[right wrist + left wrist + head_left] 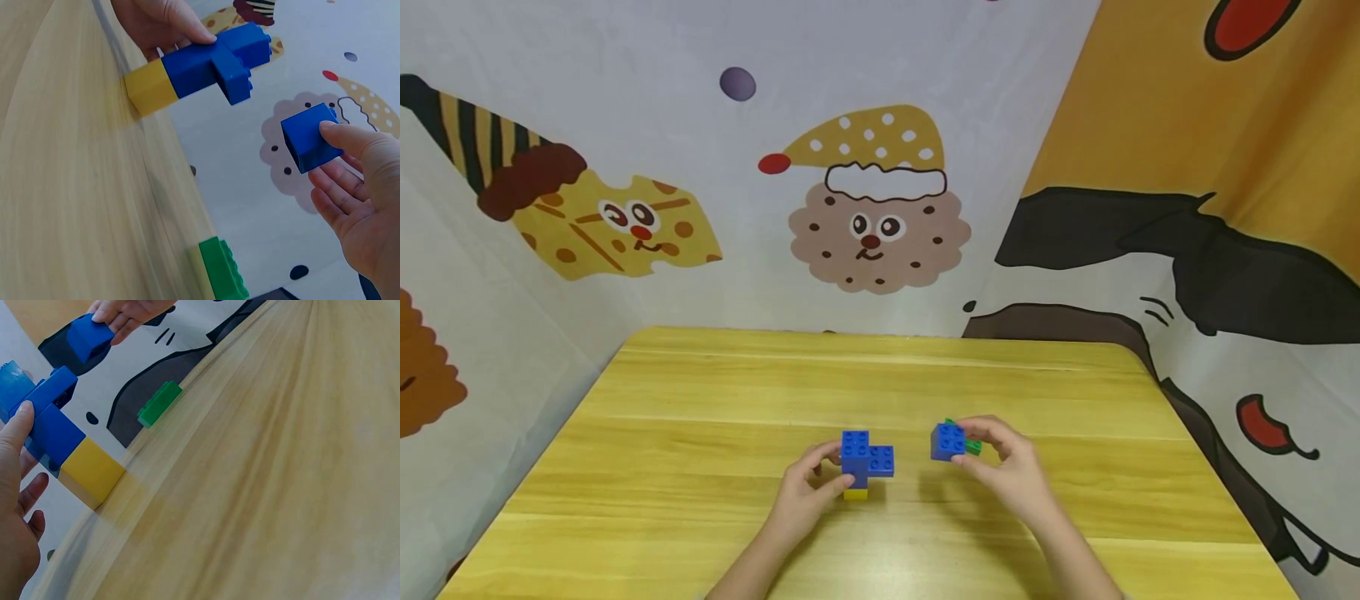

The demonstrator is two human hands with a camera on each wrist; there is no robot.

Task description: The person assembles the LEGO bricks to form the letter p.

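Note:
A stack of toy bricks (855,469) stands upright on the table, a yellow brick (152,87) at its base and blue bricks above. One blue brick (882,461) juts out of the stack toward the right. My left hand (805,492) grips the upper blue part of the stack between thumb and fingers. To the right, my right hand (1011,467) pinches a loose blue brick (309,137) in the air, apart from the stack. A green brick (159,404) lies on the table, partly hidden behind the right hand in the head view.
The wood-grain table (737,392) has a rounded back edge. Behind it hangs a cloth (685,150) printed with cartoon figures.

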